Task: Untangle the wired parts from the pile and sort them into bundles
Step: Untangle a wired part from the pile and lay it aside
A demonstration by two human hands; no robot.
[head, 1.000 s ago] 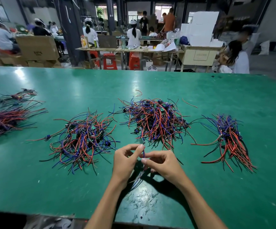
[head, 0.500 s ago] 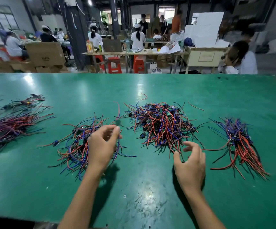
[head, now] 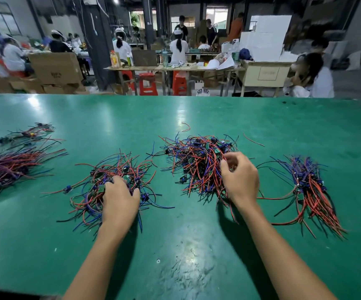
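On the green table (head: 197, 252) lies a tangled pile (head: 192, 156) of red, blue and black wired parts with small green boards. My right hand (head: 240, 180) reaches into its near right side, fingers curled and pinching wires there. A looser pile (head: 101, 169) of the same parts sits to the left; my left hand (head: 121, 200) rests on its near right part with fingers lying over the wires, and whatever is beneath it is hidden. A straighter bundle (head: 309, 189) lies at the right.
Another aligned bundle (head: 8, 167) and a few parts (head: 32, 133) lie at the far left. Two loose red wires (head: 186, 126) lie behind the middle pile. Beyond the far table edge, people work at benches with boxes and red stools (head: 147, 83).
My hands parted from the table's near middle. The left hand carried a wired part to the left pile and came down on it. The right hand reached forward into the middle pile.
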